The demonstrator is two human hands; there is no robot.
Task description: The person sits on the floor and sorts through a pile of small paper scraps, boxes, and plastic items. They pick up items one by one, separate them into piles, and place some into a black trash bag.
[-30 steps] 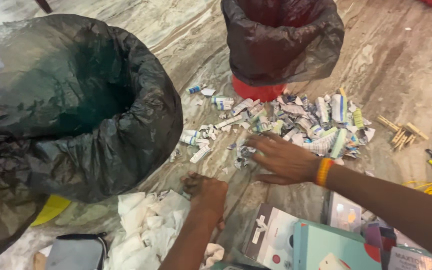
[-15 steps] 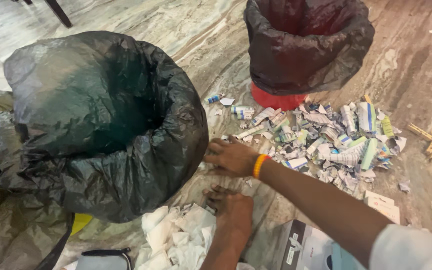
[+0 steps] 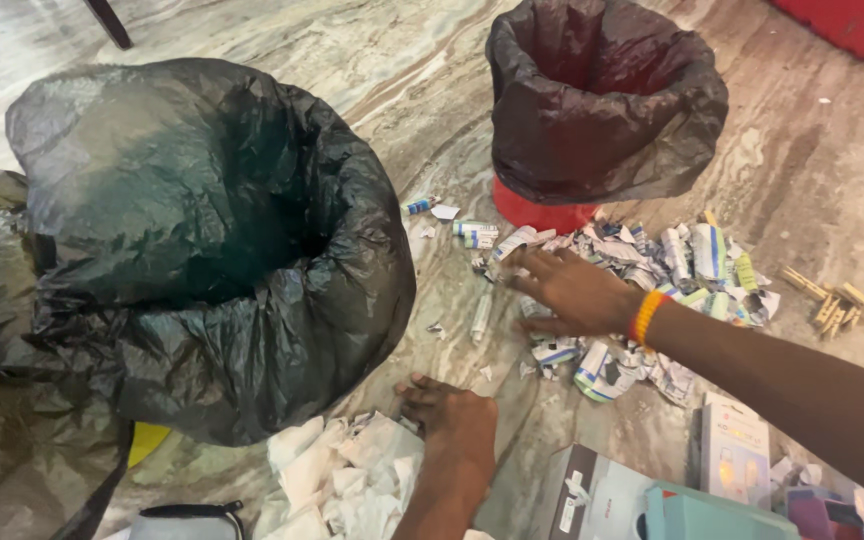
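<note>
broadly, a marbled stone floor (image 3: 372, 60) under everything. biggest of all, a large bin lined with a black bag (image 3: 202, 240), mouth open, taken as the landmark. left of and below it, more crumpled dark plastic sheet (image 3: 12, 420) spread flat. up and to the right of the large bin, well apart, a smaller red bin with a dark liner (image 3: 602, 110), upright, red base showing. right of the large bin, just below the red bin's base, a scattered heap of crushed small tubes and torn packets (image 3: 672, 270), white with blue and green marks, some lying loose nearer the large bin. right hand (image 3: 572, 290) reaching in from the right edge, resting palm down on the left end of that heap, fingers spread and released, not closed around anything; orange band (image 3: 644, 316) at the wrist. left hand (image 3: 452, 425) below the large bin's right side, pressed flat to the floor, fingers slack, grasping nothing, touching the edge of a pile of crumpled white tissue (image 3: 337, 475). further right along the bottom edge, flat cardboard boxes (image 3: 732, 450) and a teal box (image 3: 712, 510). far right of the heap, a small cluster of wooden clothespins (image 3: 837, 300). smallest, one white tube (image 3: 480, 315) lying alone between the large bin and the heap.
</note>
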